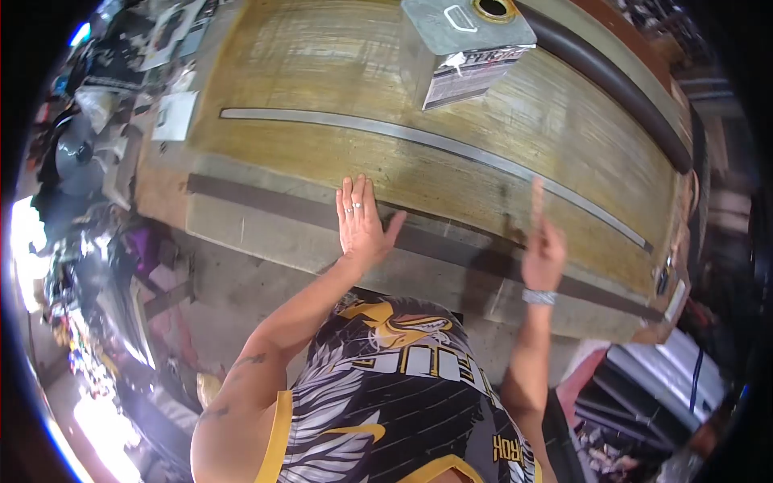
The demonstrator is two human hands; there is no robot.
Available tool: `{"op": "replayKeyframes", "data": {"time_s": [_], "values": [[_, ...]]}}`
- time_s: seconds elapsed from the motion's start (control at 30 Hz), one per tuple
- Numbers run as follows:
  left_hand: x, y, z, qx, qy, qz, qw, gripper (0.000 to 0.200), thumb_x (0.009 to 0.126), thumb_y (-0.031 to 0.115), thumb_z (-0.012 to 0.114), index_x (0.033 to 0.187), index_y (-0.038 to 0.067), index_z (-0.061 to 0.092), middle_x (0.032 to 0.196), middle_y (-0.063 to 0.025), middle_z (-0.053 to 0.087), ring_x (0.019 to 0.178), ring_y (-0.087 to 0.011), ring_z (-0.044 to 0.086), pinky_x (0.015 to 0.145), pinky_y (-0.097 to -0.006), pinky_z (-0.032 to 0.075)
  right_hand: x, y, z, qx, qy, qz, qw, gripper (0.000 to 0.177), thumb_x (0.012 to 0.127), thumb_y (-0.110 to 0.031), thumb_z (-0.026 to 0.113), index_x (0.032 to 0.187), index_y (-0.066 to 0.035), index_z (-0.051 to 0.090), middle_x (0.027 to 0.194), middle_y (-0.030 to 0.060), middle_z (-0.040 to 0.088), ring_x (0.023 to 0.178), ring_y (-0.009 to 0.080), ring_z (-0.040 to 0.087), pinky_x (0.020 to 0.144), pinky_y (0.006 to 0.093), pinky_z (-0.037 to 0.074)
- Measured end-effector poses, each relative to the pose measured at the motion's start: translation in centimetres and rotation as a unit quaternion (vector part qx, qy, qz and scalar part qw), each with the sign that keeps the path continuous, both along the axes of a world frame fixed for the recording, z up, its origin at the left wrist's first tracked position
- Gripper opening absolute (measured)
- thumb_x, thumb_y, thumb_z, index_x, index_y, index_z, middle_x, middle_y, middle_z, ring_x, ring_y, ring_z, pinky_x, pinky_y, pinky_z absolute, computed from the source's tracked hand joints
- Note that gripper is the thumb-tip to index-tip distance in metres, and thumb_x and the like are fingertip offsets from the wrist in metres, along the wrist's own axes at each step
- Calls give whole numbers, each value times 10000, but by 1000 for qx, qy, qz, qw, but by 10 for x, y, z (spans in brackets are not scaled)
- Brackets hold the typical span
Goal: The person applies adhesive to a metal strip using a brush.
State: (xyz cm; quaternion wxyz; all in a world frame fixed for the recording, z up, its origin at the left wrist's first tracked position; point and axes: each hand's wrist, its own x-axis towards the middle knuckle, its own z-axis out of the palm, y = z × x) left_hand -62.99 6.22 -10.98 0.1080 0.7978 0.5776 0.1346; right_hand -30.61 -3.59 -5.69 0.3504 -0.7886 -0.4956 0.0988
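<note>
My left hand (364, 229) lies flat with fingers stretched out and thumb apart, over a long dark brown strip (274, 204) along the front edge of the worktable (282, 153). Two rings show on its fingers, and nothing is in it. My right hand (545, 249), with a band at the wrist, has its index finger extended and the other fingers curled. That fingertip overlaps the edge of a long, flat, grey strip with dark borders (435, 141), which lies across the yellowish tabletop. I see nothing held in the right hand.
A square metal can (467, 32) with a wire handle and round opening stands beyond the grey strip. Behind it, a thick dark roll (612, 84) lies along the far side. A white sheet (175, 117) is at the left; silver and black rolls (660, 378) sit below right.
</note>
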Motion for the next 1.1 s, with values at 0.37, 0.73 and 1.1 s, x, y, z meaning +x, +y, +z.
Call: {"op": "replayKeyframes", "data": {"time_s": [0.37, 0.73, 1.1], "values": [[-142, 88, 45, -110, -54, -194, 973, 474, 916, 357, 710, 1285, 62, 673, 1456, -67, 542, 1402, -294, 440, 1170, -508, 306, -140, 115, -21, -102, -73, -95, 987, 301, 900, 7, 594, 1159, -61, 732, 972, 243, 616, 879, 437, 642, 783, 502, 533], [-170, 99, 33, -81, -115, -198, 970, 504, 876, 341, 758, 1267, 46, 637, 1412, -95, 564, 1384, -301, 459, 1188, -534, 285, -198, 145, -1, -182, -53, -108, 976, 354, 804, -37, 624, 1130, -80, 755, 1020, 285, 653, 879, 465, 680, 805, 518, 568], [-168, 111, 52, -119, -111, -208, 965, 466, 880, 317, 764, 1233, 26, 675, 1353, -135, 617, 1323, -326, 516, 1144, -513, 342, -287, 179, 33, -39, 127, 117, 984, 284, 898, 4, 623, 1156, -48, 729, 870, 141, 638, 661, 267, 611, 622, 360, 513]]}}
